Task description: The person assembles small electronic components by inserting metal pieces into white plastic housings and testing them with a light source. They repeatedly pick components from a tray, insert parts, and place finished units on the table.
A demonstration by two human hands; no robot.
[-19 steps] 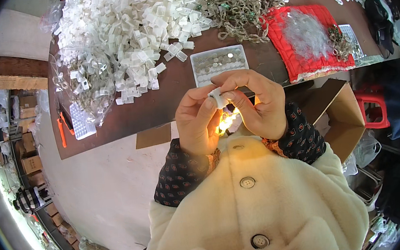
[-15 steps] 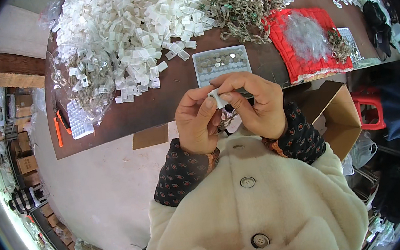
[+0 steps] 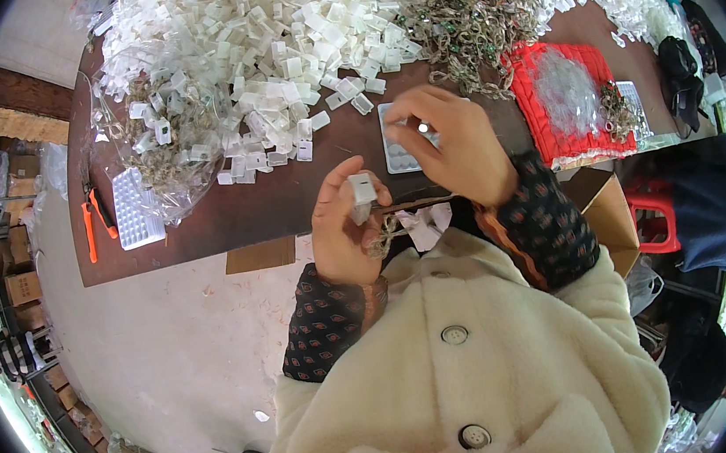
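Observation:
My left hand is closed around a small white plastic case, gripped between thumb and fingers with a slot showing on its top. Below the case, a looped beige cord hangs against that hand. My right hand is over a pale plastic tray, thumb and forefinger curved and apart, somewhat blurred. A shiny round disc shows in the gap between them. Most of the tray is covered by this hand.
On the brown table lie a big heap of white plastic cases, a pile of cords, and a red cloth with clear film pieces. Orange-handled pliers and a white blister tray lie left. A cardboard box stands right.
My right hand has let go of the white case and moved up and right to the tray. My left hand keeps the case, now turned upright. The whole view has shifted slightly.

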